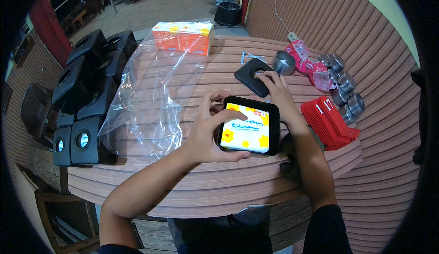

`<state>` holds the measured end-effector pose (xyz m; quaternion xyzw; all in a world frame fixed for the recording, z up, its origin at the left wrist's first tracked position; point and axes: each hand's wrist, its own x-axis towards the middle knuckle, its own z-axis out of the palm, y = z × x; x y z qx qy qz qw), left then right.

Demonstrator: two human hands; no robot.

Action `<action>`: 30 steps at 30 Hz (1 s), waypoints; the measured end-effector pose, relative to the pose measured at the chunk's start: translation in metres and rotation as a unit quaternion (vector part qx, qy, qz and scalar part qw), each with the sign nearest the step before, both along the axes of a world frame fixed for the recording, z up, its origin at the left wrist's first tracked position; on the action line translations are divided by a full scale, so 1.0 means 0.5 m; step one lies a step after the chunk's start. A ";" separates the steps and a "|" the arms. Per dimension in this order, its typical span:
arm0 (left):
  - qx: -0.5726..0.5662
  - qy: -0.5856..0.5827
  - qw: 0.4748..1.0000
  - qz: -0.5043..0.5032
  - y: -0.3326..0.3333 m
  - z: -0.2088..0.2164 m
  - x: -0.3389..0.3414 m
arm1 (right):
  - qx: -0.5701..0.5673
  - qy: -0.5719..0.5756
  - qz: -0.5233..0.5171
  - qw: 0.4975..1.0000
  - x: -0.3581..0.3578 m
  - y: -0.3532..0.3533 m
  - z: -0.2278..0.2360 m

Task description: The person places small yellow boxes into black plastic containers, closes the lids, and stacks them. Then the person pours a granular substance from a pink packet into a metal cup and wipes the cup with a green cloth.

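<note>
My left hand [208,133] is wrapped round the left side of an open black tissue box [274,130], its fingers over the contents. Filling the box is a tissue pack [244,128], white with yellow flowers and blue lettering. Just beyond it, a black lid [249,81] with a rounded hole lies tilted on the table. The fingers of my right hand [276,89] grip this lid at its hole; the fingertips are partly hidden there. My right forearm passes along the right side of the box.
Black tissue boxes [87,137] are stacked at the left beside a clear plastic bag [151,107]. An orange-and-white tissue bundle [183,39] stands at the far edge. Metal containers [340,94], pink packaging [313,71] and red number plates [324,121] lie right on the slatted table [183,187].
</note>
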<state>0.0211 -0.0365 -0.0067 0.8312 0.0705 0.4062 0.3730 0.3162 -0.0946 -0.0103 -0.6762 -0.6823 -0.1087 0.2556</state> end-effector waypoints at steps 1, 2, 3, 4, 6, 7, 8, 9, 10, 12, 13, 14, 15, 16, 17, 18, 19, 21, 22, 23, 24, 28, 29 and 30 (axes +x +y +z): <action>0.003 0.007 1.000 0.011 -0.004 0.003 0.000 | -0.010 0.005 -0.015 1.000 0.003 0.007 0.000; 0.004 0.013 1.000 0.022 -0.009 0.005 -0.002 | -0.026 0.010 -0.030 0.999 0.005 0.013 -0.002; 0.005 0.021 0.999 0.031 -0.014 0.009 -0.003 | -0.042 0.018 -0.053 0.998 0.008 0.018 -0.001; 0.014 0.019 0.999 0.045 -0.020 0.011 -0.003 | -0.027 0.035 -0.042 0.998 0.009 0.020 0.000; 0.029 0.015 0.997 0.065 -0.029 0.012 0.000 | -0.008 0.067 -0.041 0.997 0.012 0.019 0.008; 0.048 0.011 0.996 0.074 -0.030 0.012 0.002 | 0.032 0.086 -0.035 0.995 0.012 0.015 0.014; 0.065 0.012 0.994 0.082 -0.029 0.010 0.002 | 0.061 0.105 -0.030 0.992 0.011 0.010 0.023; 0.081 0.013 0.992 0.091 -0.027 0.008 0.002 | 0.089 0.129 -0.029 0.987 0.007 0.006 0.033; 0.043 0.003 0.995 0.094 -0.024 0.005 0.004 | 0.125 0.136 0.000 0.983 0.003 -0.003 0.044; -0.033 -0.020 0.995 0.097 -0.015 -0.004 0.008 | 0.176 0.150 0.067 0.971 -0.011 -0.023 0.066; -0.064 -0.017 0.993 0.098 -0.010 -0.009 0.011 | 0.203 0.157 0.098 0.961 -0.019 -0.034 0.077; -0.107 -0.025 0.990 0.083 -0.006 -0.013 0.013 | 0.206 0.167 0.127 0.956 -0.028 -0.043 0.087; -0.163 -0.027 0.984 0.065 -0.004 -0.017 0.014 | 0.205 0.147 0.160 0.954 -0.034 -0.052 0.098; -0.169 -0.031 0.984 0.048 0.000 -0.020 0.013 | 0.203 0.127 0.194 0.951 -0.041 -0.060 0.107; -0.188 -0.030 0.981 0.028 0.002 -0.023 0.012 | 0.195 0.117 0.222 0.948 -0.048 -0.066 0.114; -0.197 -0.039 0.980 0.008 0.005 -0.024 0.011 | 0.193 0.150 0.259 0.934 -0.061 -0.066 0.115; -0.221 -0.053 0.974 -0.008 0.008 -0.026 0.011 | 0.183 0.149 0.271 0.933 -0.067 -0.069 0.119; -0.242 -0.093 0.965 -0.044 0.017 -0.027 0.011 | 0.170 0.155 0.310 0.922 -0.080 -0.073 0.122; -0.288 -0.129 0.947 -0.061 0.009 -0.030 0.010 | 0.132 0.217 0.342 0.905 -0.086 -0.073 0.124; -0.234 -0.126 0.964 -0.027 0.024 -0.028 0.011 | 0.123 0.230 0.333 0.906 -0.093 -0.074 0.124; -0.237 -0.136 0.962 -0.027 0.018 -0.031 0.011 | 0.116 0.199 0.337 0.913 -0.094 -0.073 0.128; -0.306 -0.147 0.939 -0.046 0.015 -0.036 0.016 | 0.046 0.121 0.295 0.947 -0.107 -0.080 0.141; -0.305 -0.145 0.940 -0.042 0.014 -0.037 0.015 | 0.034 0.092 0.285 0.954 -0.109 -0.082 0.145; -0.297 -0.132 0.945 -0.035 0.015 -0.036 0.015 | 0.022 0.063 0.271 0.960 -0.110 -0.085 0.150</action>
